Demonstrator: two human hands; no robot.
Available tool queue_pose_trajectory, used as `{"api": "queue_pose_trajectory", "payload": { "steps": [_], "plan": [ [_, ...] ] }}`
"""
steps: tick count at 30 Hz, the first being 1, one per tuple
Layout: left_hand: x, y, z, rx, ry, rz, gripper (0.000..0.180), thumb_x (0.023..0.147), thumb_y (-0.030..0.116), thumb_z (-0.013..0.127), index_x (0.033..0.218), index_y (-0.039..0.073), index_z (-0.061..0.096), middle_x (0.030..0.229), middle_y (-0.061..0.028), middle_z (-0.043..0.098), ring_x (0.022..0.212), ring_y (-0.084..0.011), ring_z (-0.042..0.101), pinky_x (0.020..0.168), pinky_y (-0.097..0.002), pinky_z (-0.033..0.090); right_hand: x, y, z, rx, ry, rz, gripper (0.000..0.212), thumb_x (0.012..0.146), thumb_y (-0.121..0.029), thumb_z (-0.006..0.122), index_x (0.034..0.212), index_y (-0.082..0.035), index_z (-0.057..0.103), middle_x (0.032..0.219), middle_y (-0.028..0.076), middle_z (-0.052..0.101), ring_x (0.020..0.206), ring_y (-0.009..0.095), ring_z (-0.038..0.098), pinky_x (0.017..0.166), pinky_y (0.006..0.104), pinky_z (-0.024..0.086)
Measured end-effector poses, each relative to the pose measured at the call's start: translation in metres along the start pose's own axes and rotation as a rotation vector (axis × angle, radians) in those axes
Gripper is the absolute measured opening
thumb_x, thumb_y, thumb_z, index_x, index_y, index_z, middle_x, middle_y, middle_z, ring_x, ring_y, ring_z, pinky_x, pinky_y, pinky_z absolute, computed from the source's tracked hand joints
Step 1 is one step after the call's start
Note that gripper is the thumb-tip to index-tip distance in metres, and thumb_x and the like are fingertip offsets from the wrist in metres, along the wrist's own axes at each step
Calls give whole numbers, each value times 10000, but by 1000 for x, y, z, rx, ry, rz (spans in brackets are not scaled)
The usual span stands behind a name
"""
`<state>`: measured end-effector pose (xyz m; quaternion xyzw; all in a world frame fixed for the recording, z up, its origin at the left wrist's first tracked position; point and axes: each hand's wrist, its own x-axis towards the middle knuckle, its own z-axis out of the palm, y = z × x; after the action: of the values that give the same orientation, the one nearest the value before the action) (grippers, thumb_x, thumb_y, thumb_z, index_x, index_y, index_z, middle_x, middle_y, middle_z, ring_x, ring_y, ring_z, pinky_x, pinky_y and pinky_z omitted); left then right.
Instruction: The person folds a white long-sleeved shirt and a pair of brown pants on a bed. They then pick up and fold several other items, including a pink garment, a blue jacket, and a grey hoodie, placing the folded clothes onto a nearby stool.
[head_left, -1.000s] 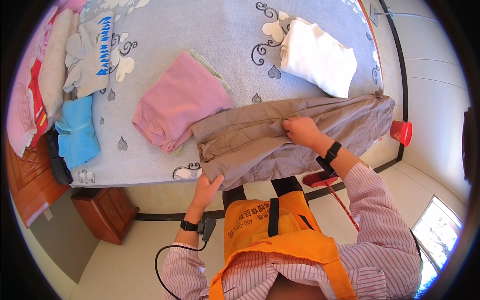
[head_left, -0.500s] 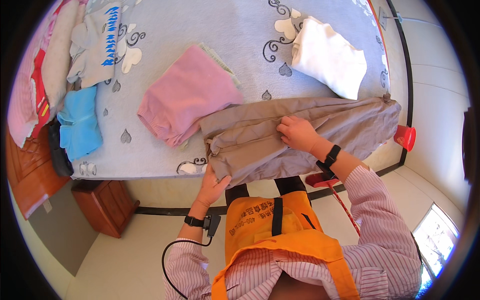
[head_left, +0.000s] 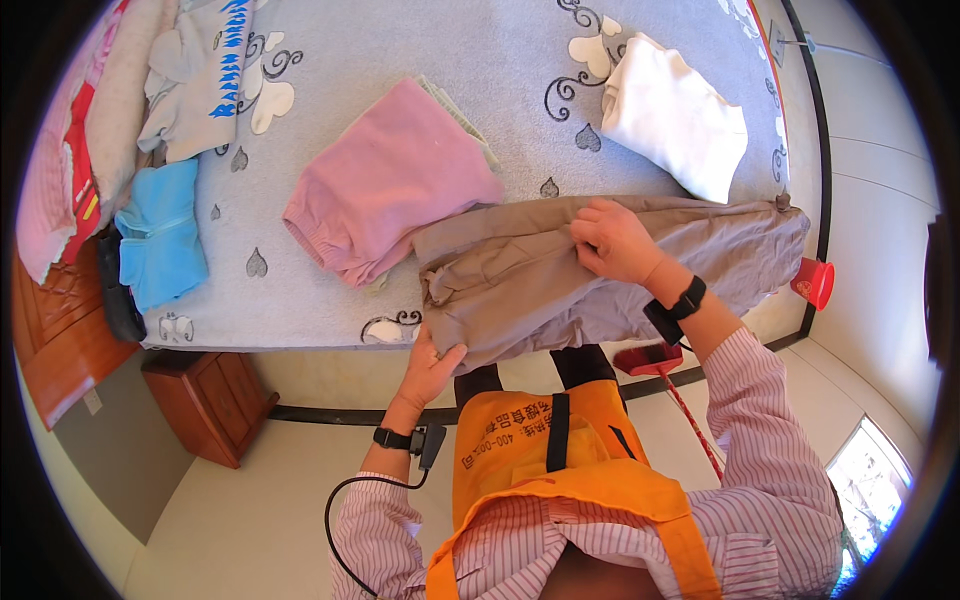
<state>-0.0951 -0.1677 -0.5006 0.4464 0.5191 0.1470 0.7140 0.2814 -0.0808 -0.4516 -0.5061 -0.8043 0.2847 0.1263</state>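
A pair of brown trousers (head_left: pixel 520 285) lies lengthwise along the near edge of the bed, partly wrinkled. At its left end my left hand (head_left: pixel 430 370) grips the near corner, the thumb showing and some fingers hidden by the cloth. My right hand (head_left: pixel 615 243), fingers curled in, pinches the fabric near the middle of the far side. Just beyond the left end sits a folded pink garment (head_left: pixel 400 180), with a pale green cloth (head_left: pixel 455 115) showing from under it. A folded white garment (head_left: pixel 675 118) lies beyond the right part of the trousers.
The bed has a grey patterned cover (head_left: pixel 330 60). On its left are a blue folded garment (head_left: pixel 162 235), a grey printed top (head_left: pixel 195 85) and a pink-and-red pile (head_left: pixel 75 170). A wooden cabinet (head_left: pixel 208 405), a red bucket (head_left: pixel 815 284) and a red broom (head_left: pixel 648 360) stand near the bed.
My right hand has shifted slightly right and toward the far edge of the trousers, drawing the cloth there. My left hand keeps its hold on the near corner. The view has shifted a little.
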Motion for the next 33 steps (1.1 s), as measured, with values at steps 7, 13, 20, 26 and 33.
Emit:
{"api": "queue_pose_trajectory", "payload": {
  "steps": [7,13,20,26,33],
  "plan": [
    [-7,39,-8,23,194,172,324,911,81,609,1204,-56,588,1258,-141,555,1117,-242,566,963,-312,436,6,10,8,113,145,176,72,722,-20,609,763,-64,570,765,90,595,792,310,551,693,408,466],
    [-19,77,-14,147,226,325,289,921,78,600,1176,-57,609,1196,-134,618,1059,-224,599,919,-302,457,0,-6,-21,364,155,166,81,734,-1,591,793,-49,619,774,68,593,791,253,542,714,348,455],
    [-43,87,-16,-296,172,21,296,936,64,585,1207,-53,605,1099,-26,660,995,-120,584,886,-277,471,-4,-8,-68,945,-118,473,33,787,-10,598,811,-23,617,750,-48,564,718,52,481,662,217,404],
    [-19,53,-27,51,104,-94,379,918,76,604,1275,-48,565,1127,-52,652,1014,-128,577,902,-270,464,1,9,-33,857,195,512,30,818,-37,605,831,-26,629,760,-26,588,713,80,517,667,233,424],
    [40,78,-18,184,158,-160,508,854,201,718,1268,-43,553,1103,-56,646,1008,-141,581,900,-269,461,-9,-42,12,189,311,217,155,778,-63,643,930,-85,626,876,110,623,864,329,597,748,420,496]
  ]
}}
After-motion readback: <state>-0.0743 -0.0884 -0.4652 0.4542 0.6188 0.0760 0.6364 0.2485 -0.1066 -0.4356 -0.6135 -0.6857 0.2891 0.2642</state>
